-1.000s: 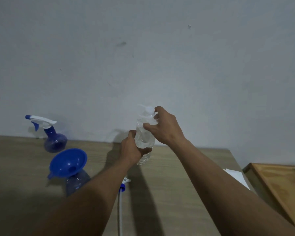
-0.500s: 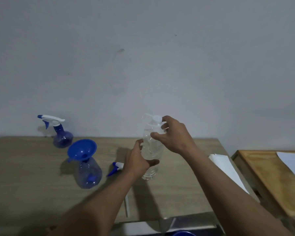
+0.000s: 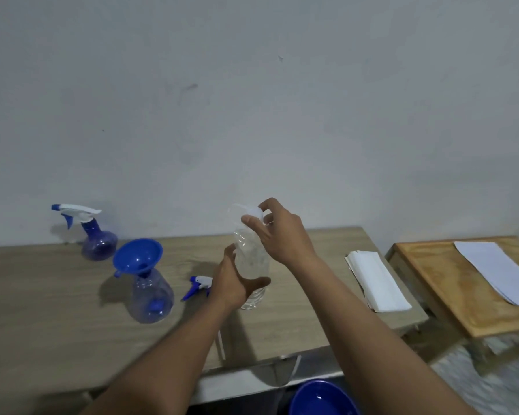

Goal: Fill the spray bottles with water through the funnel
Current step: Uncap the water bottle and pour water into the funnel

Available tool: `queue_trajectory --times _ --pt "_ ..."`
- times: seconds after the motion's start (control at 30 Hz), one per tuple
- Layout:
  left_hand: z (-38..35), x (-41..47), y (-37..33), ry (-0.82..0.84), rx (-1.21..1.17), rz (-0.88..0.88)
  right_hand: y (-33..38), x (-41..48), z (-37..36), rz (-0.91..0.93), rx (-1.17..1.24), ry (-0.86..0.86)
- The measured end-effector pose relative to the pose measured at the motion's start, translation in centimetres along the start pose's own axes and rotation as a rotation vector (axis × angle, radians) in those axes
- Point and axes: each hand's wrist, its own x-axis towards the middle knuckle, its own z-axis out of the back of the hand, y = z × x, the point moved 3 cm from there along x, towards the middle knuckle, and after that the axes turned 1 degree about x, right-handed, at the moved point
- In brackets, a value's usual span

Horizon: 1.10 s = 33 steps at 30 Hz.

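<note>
A clear plastic water bottle [image 3: 250,256] stands on the wooden table [image 3: 42,310], near its middle. My left hand [image 3: 232,284] grips the bottle's lower body. My right hand [image 3: 277,232] pinches the white cap [image 3: 256,211] at the bottle's top. Left of it stands an uncapped blue spray bottle [image 3: 153,298] with a blue funnel [image 3: 137,255] in its neck. A loose spray head [image 3: 199,285] with its tube lies on the table between them. A second blue spray bottle [image 3: 98,239] with its white trigger head fitted stands at the back left.
Folded white paper [image 3: 376,280] lies at the table's right end. A lower wooden board [image 3: 450,283] carrying a white sheet [image 3: 498,269] sits to the right. A blue bowl [image 3: 321,398] shows below the table's front edge. A grey wall rises behind.
The view has tilted down and drawn back, showing more of the table. Both hands stay on the clear bottle, and my right hand's fingers have shifted on the cap.
</note>
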Motion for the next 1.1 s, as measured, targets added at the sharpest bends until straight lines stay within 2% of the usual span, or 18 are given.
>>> queue_trajectory --times 0.1,0.3,0.5,0.67,0.83,1.0,1.1 --pt "0.2 0.1 -0.4 -0.021 0.004 -0.001 0.2 0.4 -0.3 -0.009 -0.05 -0.013" --pt "0.7 0.3 0.5 -0.022 -0.033 0.028 0.1 0.7 -0.1 -0.011 -0.053 0.094" --pt "0.8 0.7 0.6 0.007 -0.06 0.032 0.4 0.8 0.4 -0.029 -0.047 0.082" --pt "0.8 0.8 0.7 0.023 -0.115 0.036 0.9 1.4 0.6 0.043 -0.124 0.154" --pt "0.9 1.0 0.9 0.033 -0.126 0.046 0.7 1.8 0.9 0.026 -0.139 0.074" --pt "0.8 1.0 1.0 0.027 -0.145 0.044 1.4 2.0 1.0 0.062 -0.202 0.146" --pt "0.9 0.9 0.7 0.028 -0.111 0.031 1.3 2.0 1.1 0.045 -0.25 0.07"
